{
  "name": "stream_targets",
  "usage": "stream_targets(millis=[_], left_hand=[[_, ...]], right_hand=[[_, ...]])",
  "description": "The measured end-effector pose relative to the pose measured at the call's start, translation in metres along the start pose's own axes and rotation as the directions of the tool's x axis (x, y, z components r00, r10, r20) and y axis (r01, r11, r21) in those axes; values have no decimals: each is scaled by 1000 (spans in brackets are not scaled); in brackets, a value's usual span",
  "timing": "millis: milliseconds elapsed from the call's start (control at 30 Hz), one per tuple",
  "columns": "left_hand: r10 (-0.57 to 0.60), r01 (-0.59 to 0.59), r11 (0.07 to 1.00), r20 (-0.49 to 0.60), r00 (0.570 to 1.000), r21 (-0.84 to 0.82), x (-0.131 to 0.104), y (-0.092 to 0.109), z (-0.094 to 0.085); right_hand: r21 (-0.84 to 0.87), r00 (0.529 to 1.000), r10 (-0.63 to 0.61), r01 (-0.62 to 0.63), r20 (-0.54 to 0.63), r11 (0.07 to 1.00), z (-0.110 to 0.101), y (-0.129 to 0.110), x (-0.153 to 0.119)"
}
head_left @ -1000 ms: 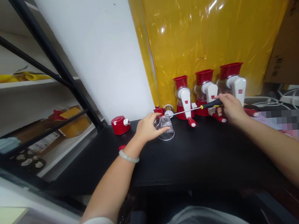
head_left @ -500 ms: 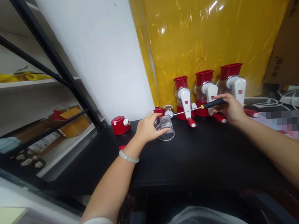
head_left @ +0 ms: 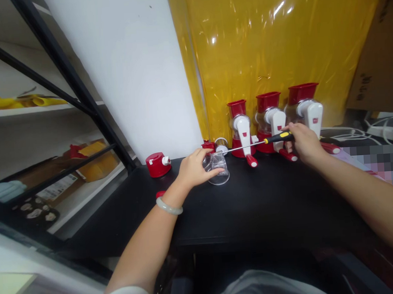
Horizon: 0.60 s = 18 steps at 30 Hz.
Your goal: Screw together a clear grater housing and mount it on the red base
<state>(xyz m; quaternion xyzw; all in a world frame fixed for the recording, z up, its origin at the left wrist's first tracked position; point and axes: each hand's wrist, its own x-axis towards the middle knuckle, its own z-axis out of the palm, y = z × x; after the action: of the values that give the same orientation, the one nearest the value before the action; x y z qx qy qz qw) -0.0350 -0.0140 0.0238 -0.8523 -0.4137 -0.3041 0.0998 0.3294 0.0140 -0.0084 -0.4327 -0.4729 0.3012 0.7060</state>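
A clear plastic housing [head_left: 220, 165] lies on the black table, its round rim toward me. My left hand [head_left: 195, 167] is closed around its left side, thumb in front and fingers over the top. My right hand [head_left: 301, 141] grips the rear of a screwdriver [head_left: 277, 137] with a black and yellow handle. The long metal shaft runs left, nearly level, to the housing's upper right edge; the exact contact at the tip is too small to make out. Just behind the housing is a grater drum [head_left: 221, 144] with a white end, beside a small red part [head_left: 208, 145].
Several red and white rotary graters stand along the back, among them a left one [head_left: 241, 128] and a right one [head_left: 310, 109]. A red base [head_left: 157, 164] sits at the back left of the black table [head_left: 253, 210]. White cables [head_left: 342, 133] lie at the right.
My right hand has shifted its fingers on the screwdriver, and the handle has turned so that more yellow shows. The left hand and the clear housing stay in place.
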Motion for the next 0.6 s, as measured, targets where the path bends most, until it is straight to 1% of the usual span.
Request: stream_targets(millis=[67, 100, 233, 300, 467, 600], left_hand=[[0, 0, 1000, 0, 1000, 5, 0, 0, 0], [-1, 1, 1000, 0, 1000, 7, 0, 0, 0], [7, -7, 1000, -7, 1000, 7, 1, 1, 0], [12, -11, 1000, -14, 1000, 6, 1, 1, 0], [12, -11, 1000, -15, 1000, 12, 0, 0, 0], [16, -15, 1000, -15, 1000, 13, 1, 0, 0]], right_hand=[[-14, 1000, 5, -5, -9, 1000, 0, 1, 1], [5, 1000, 17, -17, -17, 1000, 0, 2, 2], [150, 996, 86, -83, -14, 985, -1, 6, 8], [190, 995, 95, -94, 0, 977, -2, 6, 9], [211, 995, 100, -96, -8, 973, 0, 4, 9], [191, 996, 87, -82, -17, 978, 2, 1, 7]])
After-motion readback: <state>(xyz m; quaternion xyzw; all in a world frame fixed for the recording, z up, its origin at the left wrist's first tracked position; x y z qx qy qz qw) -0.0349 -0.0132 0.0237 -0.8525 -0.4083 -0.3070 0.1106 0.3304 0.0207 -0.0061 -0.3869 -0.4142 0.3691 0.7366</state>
